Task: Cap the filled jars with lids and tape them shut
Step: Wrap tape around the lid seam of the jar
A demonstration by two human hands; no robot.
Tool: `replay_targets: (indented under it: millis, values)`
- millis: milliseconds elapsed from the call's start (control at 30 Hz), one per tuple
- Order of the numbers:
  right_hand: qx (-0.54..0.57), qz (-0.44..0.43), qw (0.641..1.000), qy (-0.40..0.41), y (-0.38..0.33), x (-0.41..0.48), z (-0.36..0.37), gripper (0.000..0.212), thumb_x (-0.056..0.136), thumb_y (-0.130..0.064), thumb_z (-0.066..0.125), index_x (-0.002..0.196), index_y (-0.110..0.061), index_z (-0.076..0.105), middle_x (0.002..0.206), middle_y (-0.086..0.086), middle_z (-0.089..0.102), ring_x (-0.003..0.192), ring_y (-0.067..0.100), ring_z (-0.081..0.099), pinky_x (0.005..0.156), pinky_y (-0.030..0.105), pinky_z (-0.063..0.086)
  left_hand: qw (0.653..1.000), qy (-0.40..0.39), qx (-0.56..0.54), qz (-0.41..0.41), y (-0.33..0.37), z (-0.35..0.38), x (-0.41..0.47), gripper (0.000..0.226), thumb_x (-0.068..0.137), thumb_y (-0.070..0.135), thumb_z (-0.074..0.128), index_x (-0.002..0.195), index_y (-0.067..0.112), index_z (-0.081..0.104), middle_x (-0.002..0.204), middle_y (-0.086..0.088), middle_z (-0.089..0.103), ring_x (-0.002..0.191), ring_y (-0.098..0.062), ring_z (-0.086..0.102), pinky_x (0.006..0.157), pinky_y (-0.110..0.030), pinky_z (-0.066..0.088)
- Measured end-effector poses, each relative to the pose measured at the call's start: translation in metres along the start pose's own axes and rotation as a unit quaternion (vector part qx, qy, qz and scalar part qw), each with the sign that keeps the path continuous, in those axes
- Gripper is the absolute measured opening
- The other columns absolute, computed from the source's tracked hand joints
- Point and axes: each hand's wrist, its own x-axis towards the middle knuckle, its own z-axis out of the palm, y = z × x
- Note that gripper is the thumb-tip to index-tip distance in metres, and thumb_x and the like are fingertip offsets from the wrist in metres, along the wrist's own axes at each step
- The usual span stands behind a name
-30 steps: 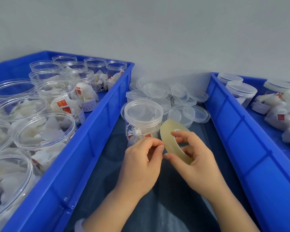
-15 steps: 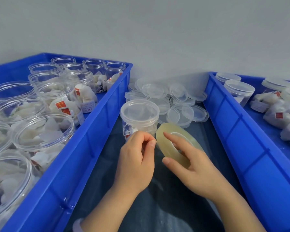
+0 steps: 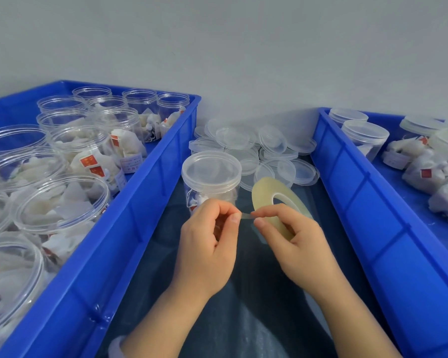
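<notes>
Blue crates on both sides and a dark cloth (image 3: 256, 319) over the bench between them, that's the setup. Right in the middle gap stands the capped jar (image 3: 210, 196), upright, its clear lid (image 3: 211, 171) sitting on top and white packets with red tags showing through the wall. Just in front of it, the left hand (image 3: 204, 249) has its grip closed down to a tight pinch, thumb and forefinger on the free end (image 3: 246, 216) of the tape, the other fingers curled in. The right hand (image 3: 300, 249) has its grip wrapped round the tape roll (image 3: 263, 195), thumb and forefinger on the near edge where the strip peels off, with the roll tilted up just right of the jar. A short stretch of clear tape runs between the two hands, held above the cloth and not touching the jar as far as I can tell. Behind the jar there's a heap of loose lids (image 3: 274, 148) against the grey wall (image 3: 243, 47). The left crate (image 3: 145, 192) is packed with open jars (image 3: 62, 202) full of the same white packets, and the right crate (image 3: 360, 202) holds lidded jars (image 3: 365, 135) plus some loose packets.
</notes>
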Motion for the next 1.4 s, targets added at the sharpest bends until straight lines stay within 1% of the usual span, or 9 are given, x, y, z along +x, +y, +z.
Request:
replay_targets:
  millis: [167, 300, 433, 567, 667, 733, 833, 1067, 1400]
  values:
    - [0.002, 0.007, 0.999, 0.037, -0.005, 0.007, -0.001, 0.015, 0.088, -0.033, 0.062, 0.073, -0.036, 0.059, 0.059, -0.019, 0.053, 0.052, 0.002, 0.045, 0.05, 0.011, 0.034, 0.996, 0.026, 0.022, 0.08, 0.009, -0.003, 0.001, 0.006, 0.087, 0.022, 0.056, 0.092, 0.022, 0.06, 0.083, 0.013, 0.057, 0.074, -0.007, 0.053, 0.066, -0.012, 0.041]
    - [-0.03, -0.01, 0.999, -0.006, -0.017, 0.023, -0.014, 0.019, 0.091, -0.03, 0.059, 0.073, -0.035, 0.054, 0.06, -0.017, 0.052, 0.053, 0.001, 0.043, 0.051, 0.011, 0.035, 0.982, 0.157, 0.064, 0.081, 0.006, -0.017, 0.024, 0.039, 0.081, 0.026, 0.061, 0.116, 0.011, 0.055, 0.119, 0.002, 0.05, 0.114, -0.022, 0.047, 0.097, -0.032, 0.041]
    - [-0.118, -0.034, 0.989, -0.08, -0.03, 0.045, -0.026, 0.019, 0.091, -0.027, 0.06, 0.076, -0.038, 0.054, 0.081, -0.005, 0.06, 0.075, 0.006, 0.051, 0.066, 0.014, 0.04, 0.999, 0.017, 0.043, -0.017, -0.006, -0.019, 0.04, 0.065, 0.076, 0.019, 0.077, 0.127, 0.035, 0.04, 0.151, -0.008, 0.024, 0.137, -0.003, 0.018, 0.099, 0.004, 0.012]
    - [-0.117, -0.035, 0.98, -0.156, -0.037, 0.057, -0.035, 0.012, 0.087, -0.032, 0.062, 0.076, -0.035, 0.061, 0.091, -0.007, 0.064, 0.095, 0.001, 0.052, 0.073, 0.011, 0.039, 0.999, 0.01, -0.027, -0.029, -0.02, -0.015, 0.04, 0.063, 0.074, 0.017, 0.08, 0.119, 0.039, 0.042, 0.133, 0.015, 0.046, 0.128, -0.003, 0.042, 0.099, -0.007, 0.033]
    - [-0.065, -0.039, 0.981, -0.177, -0.041, 0.059, -0.038, 0.018, 0.074, -0.049, 0.059, 0.077, -0.031, 0.065, 0.092, -0.004, 0.067, 0.11, 0.018, 0.052, 0.086, 0.028, 0.044, 0.99, 0.0, -0.13, -0.053, -0.018, -0.019, 0.039, 0.056, 0.071, 0.038, 0.073, 0.119, 0.039, 0.043, 0.12, 0.028, 0.053, 0.116, 0.003, 0.052, 0.095, -0.015, 0.042]
    - [-0.051, -0.055, 0.98, -0.187, -0.044, 0.061, -0.038, 0.023, 0.07, -0.056, 0.06, 0.081, -0.036, 0.063, 0.081, -0.004, 0.065, 0.087, 0.012, 0.063, 0.073, 0.032, 0.048, 0.983, -0.017, -0.176, -0.056, -0.016, -0.02, 0.036, 0.05, 0.072, 0.044, 0.062, 0.118, 0.033, 0.045, 0.112, 0.02, 0.059, 0.108, -0.006, 0.058, 0.091, -0.022, 0.046]
    - [-0.032, -0.085, 0.979, -0.184, -0.049, 0.062, -0.035, 0.015, 0.076, -0.048, 0.063, 0.079, -0.033, 0.063, 0.053, -0.014, 0.047, 0.048, 0.003, 0.039, 0.05, 0.013, 0.033, 0.981, -0.031, -0.186, -0.053, -0.012, -0.019, 0.032, 0.043, 0.073, 0.046, 0.057, 0.112, 0.029, 0.046, 0.101, 0.017, 0.062, 0.093, -0.008, 0.061, 0.08, -0.023, 0.048]
    - [-0.008, -0.064, 0.981, -0.185, -0.05, 0.061, -0.034, 0.013, 0.077, -0.04, 0.067, 0.074, -0.029, 0.063, 0.045, -0.017, 0.041, 0.043, 0.004, 0.034, 0.046, 0.009, 0.03, 0.976, -0.014, -0.207, -0.065, -0.015, -0.016, 0.032, 0.041, 0.074, 0.045, 0.057, 0.108, 0.026, 0.045, 0.096, 0.014, 0.063, 0.091, -0.01, 0.062, 0.079, -0.023, 0.049]
    - [0.002, -0.035, 0.985, -0.17, -0.05, 0.061, -0.033, 0.039, 0.058, -0.063, 0.058, 0.074, -0.028, 0.065, 0.048, -0.004, 0.036, 0.045, 0.011, 0.026, 0.043, 0.023, 0.024, 0.97, -0.009, -0.224, -0.097, -0.014, -0.017, 0.033, 0.044, 0.073, 0.05, 0.056, 0.107, 0.024, 0.044, 0.091, 0.023, 0.064, 0.085, 0.001, 0.063, 0.072, -0.016, 0.05]
